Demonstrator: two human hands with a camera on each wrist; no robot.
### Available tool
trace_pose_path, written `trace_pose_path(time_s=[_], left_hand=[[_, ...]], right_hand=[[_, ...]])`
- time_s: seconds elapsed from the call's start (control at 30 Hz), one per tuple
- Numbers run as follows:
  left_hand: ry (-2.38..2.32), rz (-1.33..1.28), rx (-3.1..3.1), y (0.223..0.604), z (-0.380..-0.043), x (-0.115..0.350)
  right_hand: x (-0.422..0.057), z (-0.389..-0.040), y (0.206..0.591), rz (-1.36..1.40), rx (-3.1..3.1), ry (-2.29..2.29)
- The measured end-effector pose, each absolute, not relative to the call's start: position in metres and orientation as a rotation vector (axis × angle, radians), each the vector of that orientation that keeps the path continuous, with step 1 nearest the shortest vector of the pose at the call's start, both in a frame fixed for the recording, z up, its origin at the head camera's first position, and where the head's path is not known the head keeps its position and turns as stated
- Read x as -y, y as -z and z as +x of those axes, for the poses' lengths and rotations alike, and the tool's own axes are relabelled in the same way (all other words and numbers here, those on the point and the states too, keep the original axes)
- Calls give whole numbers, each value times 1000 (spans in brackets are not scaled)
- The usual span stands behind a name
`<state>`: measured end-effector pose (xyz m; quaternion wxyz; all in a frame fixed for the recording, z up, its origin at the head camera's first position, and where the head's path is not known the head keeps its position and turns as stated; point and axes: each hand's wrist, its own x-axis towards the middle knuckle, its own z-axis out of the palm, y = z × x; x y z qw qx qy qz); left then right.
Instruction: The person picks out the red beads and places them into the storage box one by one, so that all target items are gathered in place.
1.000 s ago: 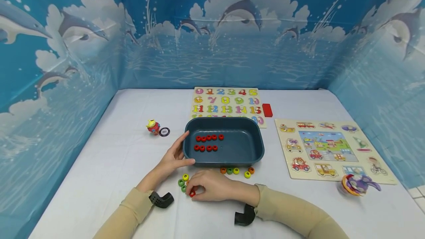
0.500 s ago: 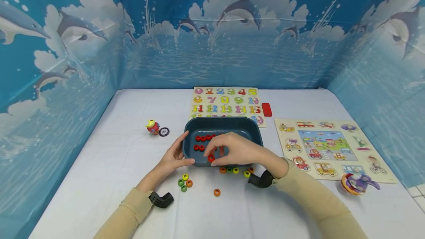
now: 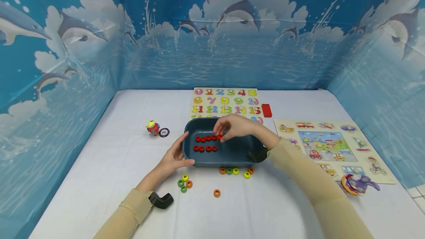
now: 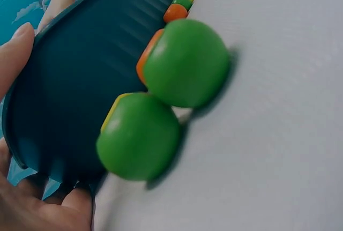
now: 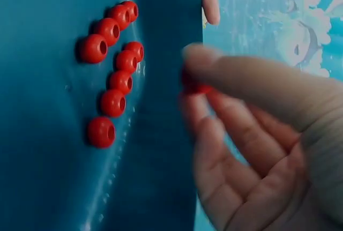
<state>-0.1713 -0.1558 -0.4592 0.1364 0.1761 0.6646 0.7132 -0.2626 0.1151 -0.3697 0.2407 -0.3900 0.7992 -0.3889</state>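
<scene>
My left hand [image 3: 174, 158] grips the left end of a dark blue plastic tray [image 3: 245, 159], thumb at the front corner and fingers along the side. Inside the tray, red beads [image 5: 120, 82] lie in two rows. My right hand [image 3: 234, 126] is over the tray, at the right end of the farther row. Between thumb and fingertips it pinches a red bead [image 5: 195, 86], partly covered by the thumb. In the left wrist view, two green beads [image 4: 187, 62] loom close to the camera, just outside the tray wall.
Yellow, green and orange beads [image 3: 189, 184] sit before the tray, with a lone orange bead [image 3: 217, 193] nearer. Behind it lies a number board [image 3: 225, 100] beside a red block [image 3: 266, 110]. A vehicle puzzle [image 3: 332, 150] and rabbit toy [image 3: 358, 184] are right; a figurine [image 3: 153, 127] and chip [image 3: 164, 132] left.
My right hand has carried a red bead from the table in front, up over the tray's front edge, to the farther row. The left hand has stayed on the tray.
</scene>
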Motion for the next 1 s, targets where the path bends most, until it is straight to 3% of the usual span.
trace_pose_path(time_s=[0.33,1.0], left_hand=[[-2033,514,-1951,441,-165,152],[-2007,472,-1969,439,-161,149]], right_hand=[[-106,-275,386,-1096,-2162,861],[-98,-269,399,-1030,-2171,688]])
